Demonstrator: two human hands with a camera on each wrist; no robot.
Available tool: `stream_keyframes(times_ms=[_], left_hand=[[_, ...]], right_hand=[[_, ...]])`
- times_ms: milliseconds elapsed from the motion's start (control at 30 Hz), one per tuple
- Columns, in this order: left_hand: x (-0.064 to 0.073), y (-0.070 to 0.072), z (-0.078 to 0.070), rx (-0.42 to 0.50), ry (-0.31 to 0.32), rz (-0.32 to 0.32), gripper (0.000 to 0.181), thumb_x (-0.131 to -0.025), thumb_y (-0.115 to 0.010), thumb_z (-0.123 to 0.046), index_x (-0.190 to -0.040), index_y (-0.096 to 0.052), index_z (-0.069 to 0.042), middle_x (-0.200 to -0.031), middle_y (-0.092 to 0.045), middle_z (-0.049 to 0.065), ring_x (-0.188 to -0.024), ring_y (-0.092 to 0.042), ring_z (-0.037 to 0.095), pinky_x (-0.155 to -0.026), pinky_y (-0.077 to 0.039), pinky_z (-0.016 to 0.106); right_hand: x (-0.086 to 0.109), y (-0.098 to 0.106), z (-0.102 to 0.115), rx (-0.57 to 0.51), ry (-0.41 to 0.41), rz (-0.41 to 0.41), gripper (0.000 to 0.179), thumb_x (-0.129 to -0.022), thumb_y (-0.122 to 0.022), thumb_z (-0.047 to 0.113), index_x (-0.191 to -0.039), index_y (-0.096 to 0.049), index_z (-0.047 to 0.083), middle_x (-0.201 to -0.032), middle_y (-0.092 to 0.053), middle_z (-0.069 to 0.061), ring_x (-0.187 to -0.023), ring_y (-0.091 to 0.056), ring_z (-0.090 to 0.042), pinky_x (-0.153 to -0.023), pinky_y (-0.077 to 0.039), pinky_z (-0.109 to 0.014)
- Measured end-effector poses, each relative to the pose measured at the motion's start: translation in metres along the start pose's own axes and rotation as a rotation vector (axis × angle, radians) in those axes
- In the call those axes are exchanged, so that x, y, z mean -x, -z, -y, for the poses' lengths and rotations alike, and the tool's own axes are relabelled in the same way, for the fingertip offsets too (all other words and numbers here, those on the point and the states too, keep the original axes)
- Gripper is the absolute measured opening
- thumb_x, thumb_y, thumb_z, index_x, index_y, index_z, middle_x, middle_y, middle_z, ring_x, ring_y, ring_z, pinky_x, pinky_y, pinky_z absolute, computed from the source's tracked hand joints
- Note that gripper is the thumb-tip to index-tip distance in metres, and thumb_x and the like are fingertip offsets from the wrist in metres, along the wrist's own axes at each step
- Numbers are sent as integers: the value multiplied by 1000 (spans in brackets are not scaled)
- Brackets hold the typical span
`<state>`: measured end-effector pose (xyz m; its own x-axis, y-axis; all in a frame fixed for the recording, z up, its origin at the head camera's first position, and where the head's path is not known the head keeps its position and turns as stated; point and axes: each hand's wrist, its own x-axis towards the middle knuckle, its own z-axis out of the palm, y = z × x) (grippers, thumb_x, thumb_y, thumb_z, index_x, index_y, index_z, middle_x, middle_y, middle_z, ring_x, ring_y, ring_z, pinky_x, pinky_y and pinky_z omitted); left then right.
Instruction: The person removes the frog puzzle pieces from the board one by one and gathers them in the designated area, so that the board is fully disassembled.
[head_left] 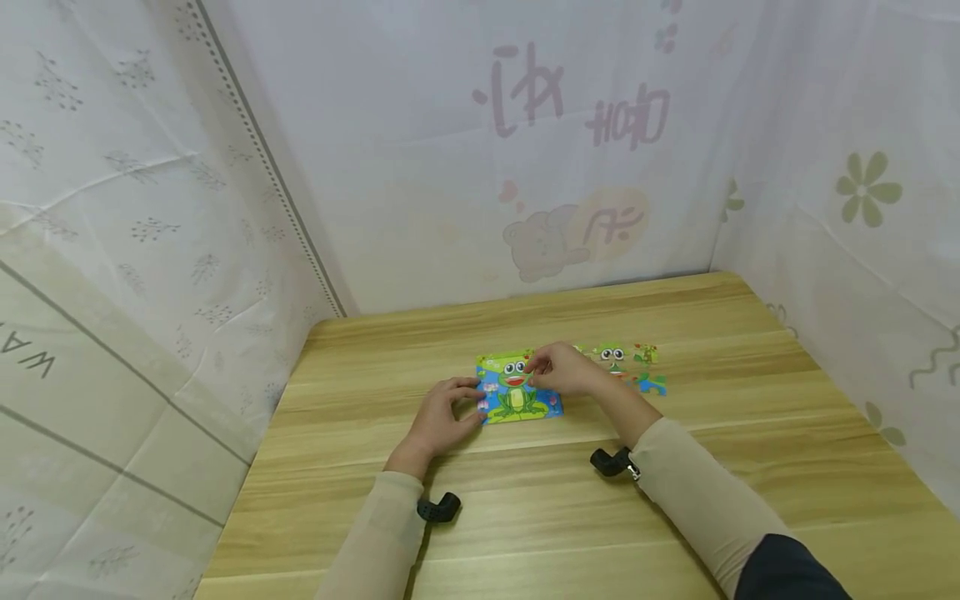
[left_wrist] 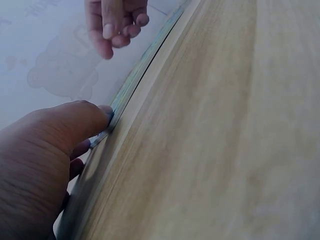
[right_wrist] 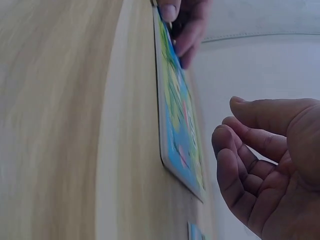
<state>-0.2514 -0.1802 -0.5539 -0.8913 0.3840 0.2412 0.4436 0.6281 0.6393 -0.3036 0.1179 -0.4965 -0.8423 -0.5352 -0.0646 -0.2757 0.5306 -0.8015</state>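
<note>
A square frog puzzle board lies flat on the wooden table, showing a green frog against blue and green. Along its left edge rests my left hand, thumb at the near corner and fingertips farther up the edge. Above the board's right side hovers my right hand, its fingers bent loosely. The right wrist view shows a gap between that thumb and the fingers, with nothing held there. To the right of the board lie loose frog puzzle pieces, partly hidden behind the right hand.
Pale printed curtains hang behind the table and along both sides. A black curved bracket sticks out from the left wrist, and a similar bracket from the right.
</note>
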Motion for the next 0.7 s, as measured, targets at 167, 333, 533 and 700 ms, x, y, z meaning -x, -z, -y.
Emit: stream_keyframes(times_ms=[167, 333, 533, 700], left_hand=[[1, 0, -1, 18, -12, -2, 32, -93, -82, -26, -122, -77, -17, -146, -60, -2, -139, -50, 25, -118, -40, 51], [1, -1, 0, 8, -35, -10, 33, -91, -83, -25, -122, -77, -15, -145, -61, 0, -139, -50, 27, -117, -40, 52], [1, -1, 1, 9, -48, -12, 34, -90, -84, -25, -121, -77, -14, -145, -61, 2, -138, -50, 28, -117, -40, 52], [1, -1, 1, 2, -51, -14, 34, -91, -84, -25, -123, -76, -15, -146, -61, 1, -139, -50, 27, -117, -40, 53]], right_hand=[[-5, -12, 8, 5, -17, 19, 21, -98, -75, 15, -117, -75, 5, -97, -70, -2, -86, -67, -18, -71, -60, -32], [-10, -22, 9, 6, -29, 35, 15, -97, -77, 15, -110, -76, 10, -94, -70, -1, -84, -66, -18, -70, -58, -33], [-14, -32, 9, 25, -35, 61, 18, -94, -81, 13, -111, -75, 10, -92, -68, -1, -85, -64, -18, -74, -58, -32], [-16, -38, 12, 55, -28, 69, 24, -92, -83, 13, -114, -76, 7, -87, -66, -1, -78, -61, -17, -67, -55, -29]])
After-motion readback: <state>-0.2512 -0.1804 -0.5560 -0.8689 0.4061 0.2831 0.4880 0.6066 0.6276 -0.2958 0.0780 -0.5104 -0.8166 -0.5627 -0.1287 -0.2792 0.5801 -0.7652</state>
